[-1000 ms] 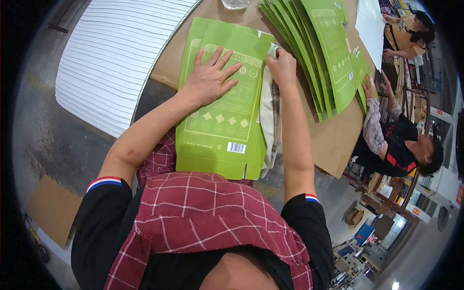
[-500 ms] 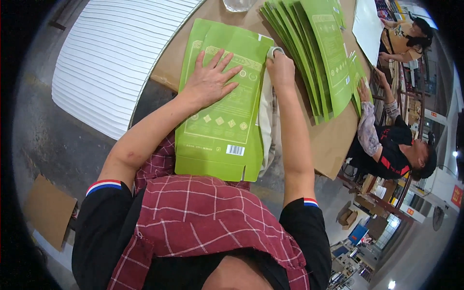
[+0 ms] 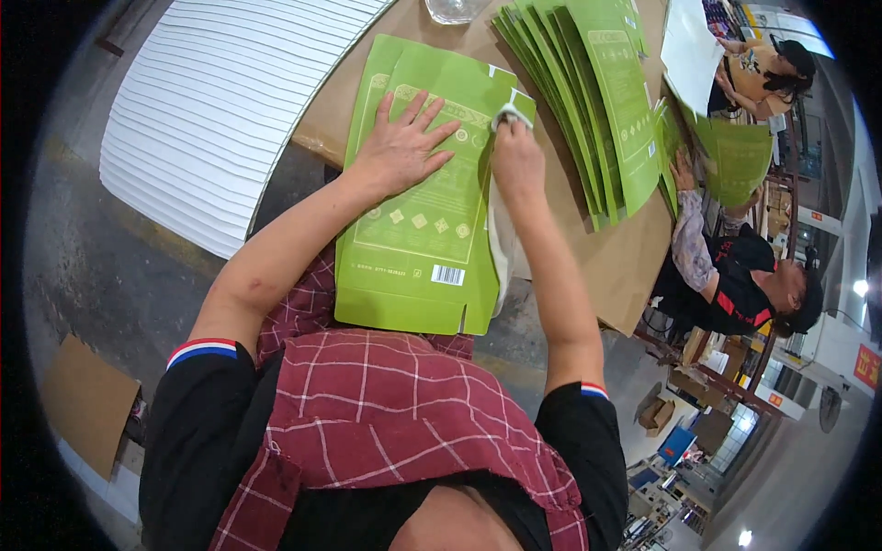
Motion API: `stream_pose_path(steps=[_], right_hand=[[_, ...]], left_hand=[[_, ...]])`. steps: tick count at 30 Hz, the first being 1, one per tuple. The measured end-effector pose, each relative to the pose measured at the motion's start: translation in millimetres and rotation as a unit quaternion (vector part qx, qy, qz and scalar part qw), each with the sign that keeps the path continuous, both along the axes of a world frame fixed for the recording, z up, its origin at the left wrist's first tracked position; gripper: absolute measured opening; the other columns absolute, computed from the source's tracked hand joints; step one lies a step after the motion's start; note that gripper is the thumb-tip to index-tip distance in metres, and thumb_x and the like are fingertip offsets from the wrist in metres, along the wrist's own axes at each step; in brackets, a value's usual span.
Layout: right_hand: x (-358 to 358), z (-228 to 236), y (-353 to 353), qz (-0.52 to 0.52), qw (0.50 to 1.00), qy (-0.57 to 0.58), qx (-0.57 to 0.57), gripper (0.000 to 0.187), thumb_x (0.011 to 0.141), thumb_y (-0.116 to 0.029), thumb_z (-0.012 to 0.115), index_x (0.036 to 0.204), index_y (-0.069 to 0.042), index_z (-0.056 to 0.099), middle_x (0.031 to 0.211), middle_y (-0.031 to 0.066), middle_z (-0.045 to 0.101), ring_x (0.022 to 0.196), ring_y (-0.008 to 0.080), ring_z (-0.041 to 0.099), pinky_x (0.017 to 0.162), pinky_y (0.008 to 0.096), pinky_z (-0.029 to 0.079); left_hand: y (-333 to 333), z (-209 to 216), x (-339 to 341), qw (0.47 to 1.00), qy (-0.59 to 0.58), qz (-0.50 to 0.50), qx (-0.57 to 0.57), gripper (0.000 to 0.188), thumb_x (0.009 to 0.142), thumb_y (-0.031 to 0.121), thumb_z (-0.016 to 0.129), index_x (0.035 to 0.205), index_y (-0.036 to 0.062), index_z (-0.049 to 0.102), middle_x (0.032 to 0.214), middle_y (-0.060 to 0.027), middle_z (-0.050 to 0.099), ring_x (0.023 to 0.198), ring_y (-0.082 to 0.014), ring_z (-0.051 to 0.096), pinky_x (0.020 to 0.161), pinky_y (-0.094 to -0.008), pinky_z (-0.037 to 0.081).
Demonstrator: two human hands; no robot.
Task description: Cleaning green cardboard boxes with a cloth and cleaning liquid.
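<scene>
Left hand (image 3: pixel 401 147): flat, palm down, fingers spread and pointing up-right, pressed on the green flat carton (image 3: pixel 418 220), upper middle of its face. Left forearm bare, running from the lower left across the carton's left edge. Right hand (image 3: pixel 516 151): at the carton's upper right corner, fingers curled, knuckles up. Right forearm bare, nearly straight, alongside the carton's right edge.

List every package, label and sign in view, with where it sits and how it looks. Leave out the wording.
Flat green carton: under the left hand, pale printed patterns; right hand at its top right edge.
Barcode label: small white rectangle near the carton's lower edge.
Fanned green cartons: stacked to the right on the brown table.
White sheets: ribbed stack, upper left.
Red sign: far right wall.
</scene>
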State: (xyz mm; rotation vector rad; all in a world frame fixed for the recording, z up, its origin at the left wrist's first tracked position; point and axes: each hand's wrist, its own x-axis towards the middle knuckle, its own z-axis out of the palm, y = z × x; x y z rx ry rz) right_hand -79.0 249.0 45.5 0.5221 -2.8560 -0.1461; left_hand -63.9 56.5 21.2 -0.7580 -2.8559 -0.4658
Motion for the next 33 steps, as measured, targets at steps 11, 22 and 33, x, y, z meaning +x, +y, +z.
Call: stream_pose_path(steps=[11, 22, 33], right_hand=[[47, 25, 2, -0.002, 0.983, -0.180, -0.020, 0.013, 0.075, -0.010, 0.052, 0.079, 0.001, 0.058, 0.079, 0.0164, 0.058, 0.074, 0.0277, 0.059, 0.060, 0.0369, 0.049], [-49, 20, 16, -0.166, 0.935, -0.238, -0.203, 0.022, 0.062, -0.015, 0.064, 0.075, 0.003, 0.063, 0.075, 0.0230, 0.060, 0.071, 0.0329, 0.060, 0.066, 0.0372, 0.047], [-7, 18, 24, -0.188, 0.880, -0.348, -0.263, 0.026, 0.064, -0.016, 0.062, 0.076, 0.007, 0.060, 0.073, 0.0243, 0.059, 0.066, 0.0301, 0.061, 0.061, 0.0357, 0.046]], left_hand=[[-5, 2, 5, 1.000, -0.012, 0.007, -0.001, 0.044, 0.087, 0.043, 0.038, 0.125, 0.0213, 0.042, 0.134, -0.0085, 0.034, 0.126, -0.0255, 0.026, 0.101, -0.0518, 0.011], [-2, 1, 3, 1.000, -0.007, 0.008, -0.002, 0.044, 0.087, 0.043, 0.037, 0.126, 0.0216, 0.041, 0.135, -0.0085, 0.034, 0.127, -0.0249, 0.026, 0.102, -0.0511, 0.010], [-6, -1, 6, 1.000, -0.001, 0.013, 0.007, 0.043, 0.086, 0.042, 0.040, 0.124, 0.0225, 0.043, 0.133, -0.0073, 0.036, 0.126, -0.0240, 0.028, 0.101, -0.0517, 0.011]])
